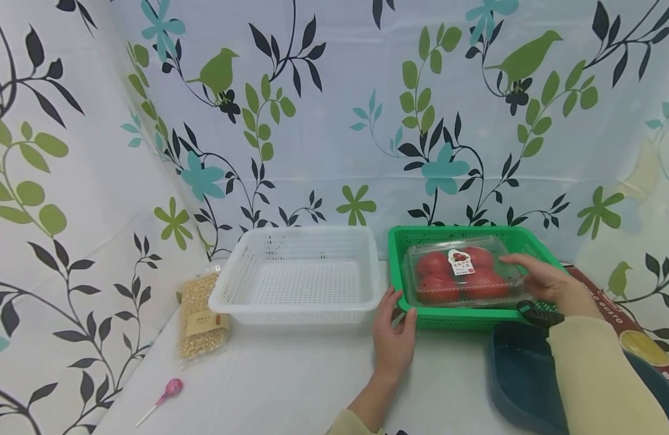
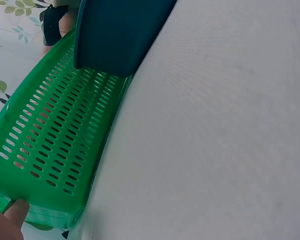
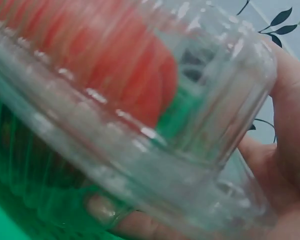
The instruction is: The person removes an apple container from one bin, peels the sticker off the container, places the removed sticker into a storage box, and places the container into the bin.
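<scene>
A clear plastic box of red tomatoes with a white label sits tilted within the green basket. My right hand grips the box's right end; in the right wrist view the thumb and fingers wrap its clear end, with red tomatoes showing through the plastic. At the basket's front left corner my left hand holds the rim. The left wrist view has the left thumb against the basket's slotted green wall.
Left of the green basket stands a white basket, with a bag of yellow kernels beside it. A pink lollipop lies at front left. A dark blue bin sits under my right forearm, near a brown-red package.
</scene>
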Available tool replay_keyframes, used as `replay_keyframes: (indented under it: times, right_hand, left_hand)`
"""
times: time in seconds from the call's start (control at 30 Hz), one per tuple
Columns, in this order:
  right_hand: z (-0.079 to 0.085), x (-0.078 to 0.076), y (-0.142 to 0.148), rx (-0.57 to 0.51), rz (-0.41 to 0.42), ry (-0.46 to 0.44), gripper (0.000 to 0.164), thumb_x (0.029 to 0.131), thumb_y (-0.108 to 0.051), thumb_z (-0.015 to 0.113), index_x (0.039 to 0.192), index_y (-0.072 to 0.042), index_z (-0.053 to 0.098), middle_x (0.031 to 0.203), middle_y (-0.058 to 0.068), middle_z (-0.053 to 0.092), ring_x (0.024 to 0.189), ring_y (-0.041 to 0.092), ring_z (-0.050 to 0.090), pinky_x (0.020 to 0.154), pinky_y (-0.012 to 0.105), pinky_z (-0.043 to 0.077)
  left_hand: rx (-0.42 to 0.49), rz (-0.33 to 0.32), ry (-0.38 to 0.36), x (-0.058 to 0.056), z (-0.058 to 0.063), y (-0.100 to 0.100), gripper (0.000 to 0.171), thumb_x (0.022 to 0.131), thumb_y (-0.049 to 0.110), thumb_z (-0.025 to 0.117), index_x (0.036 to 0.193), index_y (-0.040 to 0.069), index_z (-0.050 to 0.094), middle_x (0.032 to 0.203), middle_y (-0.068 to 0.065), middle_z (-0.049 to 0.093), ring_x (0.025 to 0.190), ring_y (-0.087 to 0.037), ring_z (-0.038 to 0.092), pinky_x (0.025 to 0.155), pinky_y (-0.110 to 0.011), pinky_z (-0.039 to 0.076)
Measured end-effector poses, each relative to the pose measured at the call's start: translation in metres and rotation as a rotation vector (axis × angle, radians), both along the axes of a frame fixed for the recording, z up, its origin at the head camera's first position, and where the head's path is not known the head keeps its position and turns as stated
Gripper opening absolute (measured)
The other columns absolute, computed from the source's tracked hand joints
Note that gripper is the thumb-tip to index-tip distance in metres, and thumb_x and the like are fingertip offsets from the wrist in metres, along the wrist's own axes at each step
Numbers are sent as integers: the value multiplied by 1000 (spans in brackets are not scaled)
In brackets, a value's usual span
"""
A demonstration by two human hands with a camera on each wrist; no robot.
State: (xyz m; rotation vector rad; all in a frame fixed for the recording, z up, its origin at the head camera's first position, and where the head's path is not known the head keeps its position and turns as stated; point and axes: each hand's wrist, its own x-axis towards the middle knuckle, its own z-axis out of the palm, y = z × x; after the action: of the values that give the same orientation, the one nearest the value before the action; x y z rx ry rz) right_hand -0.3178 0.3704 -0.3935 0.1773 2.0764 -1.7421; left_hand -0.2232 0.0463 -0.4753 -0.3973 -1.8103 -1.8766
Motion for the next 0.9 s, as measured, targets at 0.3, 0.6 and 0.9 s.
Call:
replay_keyframes:
  times: [0.3, 0.6, 0.9]
  right_hand:
    - [15, 1, 2, -15, -60, 61, 97, 99, -56, 51, 154, -17, -19, 141, 21, 28, 113, 30, 45, 87, 38, 56]
    - [26, 12, 3, -122, -99, 95, 84, 101, -49, 52, 155, -27, -8, 120, 10, 44, 92, 19, 62, 84, 40, 59]
    - [40, 20, -9, -228, -126, 103, 77, 101, -47, 54, 154, -30, 0, 101, 0, 59, 89, 19, 66, 81, 42, 60]
  left_hand:
    - [8, -17, -12, 2, 2, -1, 40, 97, 9, 67, 134, -2, 57, 148, -17, 48, 115, -34, 62, 89, -37, 57]
    - [10, -36, -33, 3, 1, -1, 41, 97, 10, 67, 136, 2, 56, 150, -13, 47, 116, -32, 61, 91, -34, 56]
    - [3, -30, -47, 1, 0, -2, 41, 98, 13, 68, 137, 4, 57, 150, -14, 47, 117, -31, 61, 90, -35, 56]
